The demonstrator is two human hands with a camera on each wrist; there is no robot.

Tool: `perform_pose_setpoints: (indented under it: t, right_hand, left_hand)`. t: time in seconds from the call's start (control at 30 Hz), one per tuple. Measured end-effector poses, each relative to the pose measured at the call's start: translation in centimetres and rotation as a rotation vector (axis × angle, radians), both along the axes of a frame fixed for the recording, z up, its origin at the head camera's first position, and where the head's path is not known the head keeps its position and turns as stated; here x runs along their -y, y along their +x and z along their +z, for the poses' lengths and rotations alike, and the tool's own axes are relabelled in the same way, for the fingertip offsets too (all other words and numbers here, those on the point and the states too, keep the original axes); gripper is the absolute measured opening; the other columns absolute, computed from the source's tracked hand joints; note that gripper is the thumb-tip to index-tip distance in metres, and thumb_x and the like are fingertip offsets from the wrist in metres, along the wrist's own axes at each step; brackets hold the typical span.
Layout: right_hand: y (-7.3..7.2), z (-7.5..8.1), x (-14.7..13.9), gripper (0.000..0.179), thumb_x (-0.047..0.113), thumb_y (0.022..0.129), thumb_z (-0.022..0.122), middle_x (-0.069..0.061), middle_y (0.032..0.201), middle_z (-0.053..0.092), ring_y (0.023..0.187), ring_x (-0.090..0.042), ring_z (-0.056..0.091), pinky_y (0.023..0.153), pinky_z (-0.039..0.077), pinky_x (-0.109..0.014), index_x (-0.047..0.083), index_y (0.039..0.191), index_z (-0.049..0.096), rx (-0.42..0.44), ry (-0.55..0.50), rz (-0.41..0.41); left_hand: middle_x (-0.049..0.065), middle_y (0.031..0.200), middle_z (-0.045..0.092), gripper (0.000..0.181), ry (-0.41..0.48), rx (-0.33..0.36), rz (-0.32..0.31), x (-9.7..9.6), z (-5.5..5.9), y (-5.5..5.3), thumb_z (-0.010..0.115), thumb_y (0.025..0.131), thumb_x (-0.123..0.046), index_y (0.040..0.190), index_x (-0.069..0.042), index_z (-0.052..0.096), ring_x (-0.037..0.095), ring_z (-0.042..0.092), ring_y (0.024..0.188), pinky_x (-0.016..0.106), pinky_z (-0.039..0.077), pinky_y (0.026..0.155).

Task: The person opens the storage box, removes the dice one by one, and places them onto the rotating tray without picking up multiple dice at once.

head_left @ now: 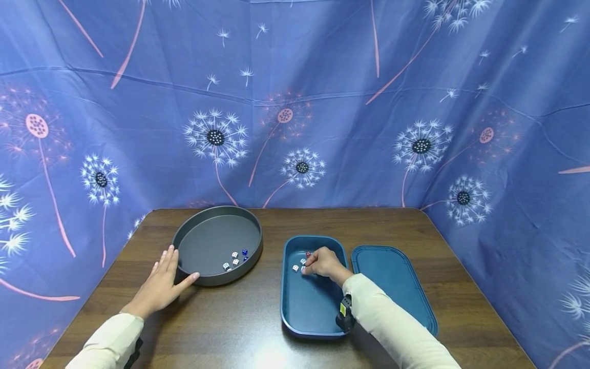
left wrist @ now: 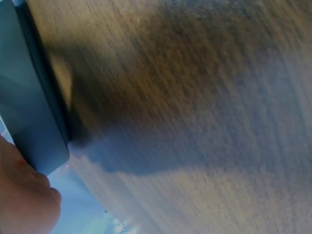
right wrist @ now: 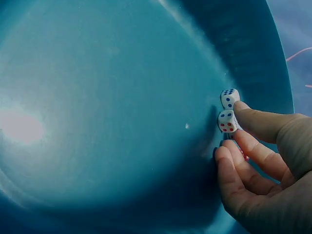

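My right hand [head_left: 324, 264] reaches into a blue rectangular tub [head_left: 306, 318]. Its thumb and fingertips pinch a white die [right wrist: 227, 121] with red and blue dots. Close by in the tub lie another white die [right wrist: 229, 98], a further white die [head_left: 295, 268] and a red die [head_left: 308, 254], partly hidden by the hand. On the left, my left hand [head_left: 159, 287] spreads its straight fingers against the near-left side of a round dark grey pan [head_left: 216, 279]. Inside the pan sit several dice, some white [head_left: 234, 254] and some blue [head_left: 245, 252].
A flat blue lid [head_left: 396, 271] lies right of the tub, partly under the right forearm. The wooden table [head_left: 221, 328] ends at a blue dandelion-print cloth [head_left: 341, 138] behind and at the sides. Bare wood shows between pan and tub.
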State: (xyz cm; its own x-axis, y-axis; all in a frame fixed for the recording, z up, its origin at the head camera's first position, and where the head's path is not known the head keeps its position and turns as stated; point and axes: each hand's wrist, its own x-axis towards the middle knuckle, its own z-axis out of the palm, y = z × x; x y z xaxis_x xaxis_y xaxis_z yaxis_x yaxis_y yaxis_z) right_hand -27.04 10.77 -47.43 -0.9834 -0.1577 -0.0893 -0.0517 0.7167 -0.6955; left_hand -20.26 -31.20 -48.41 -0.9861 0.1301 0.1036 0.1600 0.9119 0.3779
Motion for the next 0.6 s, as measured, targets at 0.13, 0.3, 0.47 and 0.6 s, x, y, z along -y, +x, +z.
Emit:
perform_pose_setpoints:
  t: [0.13, 0.3, 0.47, 0.6]
  right_hand:
    - [0.04, 0.13, 0.21, 0.015, 0.011, 0.065, 0.087, 0.003, 0.069, 0.066, 0.065, -0.009, 0.054, 0.058, 0.047, -0.023, 0.006, 0.071, 0.074, -0.007, 0.032, 0.000]
    - [0.01, 0.10, 0.42, 0.016, 0.012, 0.065, 0.088, 0.004, 0.066, 0.064, 0.063, -0.010, 0.054, 0.059, 0.045, -0.024, 0.009, 0.068, 0.072, -0.008, 0.079, -0.014]
    - [0.11, 0.08, 0.56, 0.015, 0.012, 0.066, 0.087, 0.004, 0.066, 0.064, 0.065, -0.011, 0.054, 0.060, 0.044, -0.026, 0.010, 0.067, 0.071, -0.004, 0.103, -0.016]
    - [0.13, 0.15, 0.60, 0.014, 0.012, 0.067, 0.086, 0.004, 0.068, 0.064, 0.066, -0.011, 0.053, 0.061, 0.044, -0.027, 0.010, 0.067, 0.072, -0.011, 0.107, -0.015]
  left_hand:
    - [0.033, 0.155, 0.004, 0.100, 0.004, -0.006, -0.002, -0.06, 0.12, 0.01, 0.051, 0.092, -0.058, 0.146, 0.016, 0.012, 0.047, 0.002, 0.143, 0.064, 0.011, 0.112]
    - [0.034, 0.154, 0.005, 0.099, 0.004, -0.016, -0.007, -0.02, 0.04, 0.00, 0.051, 0.092, -0.057, 0.146, 0.016, 0.013, 0.048, 0.003, 0.143, 0.064, 0.012, 0.112]
    - [0.034, 0.154, 0.004, 0.100, 0.003, -0.002, -0.004, 0.01, 0.10, 0.05, 0.050, 0.092, -0.059, 0.146, 0.016, 0.012, 0.048, 0.002, 0.143, 0.064, 0.011, 0.112]
    - [0.033, 0.155, 0.003, 0.100, 0.006, 0.006, -0.004, 0.03, 0.20, 0.02, 0.049, 0.092, -0.059, 0.146, 0.015, 0.011, 0.047, 0.000, 0.143, 0.063, 0.010, 0.113]
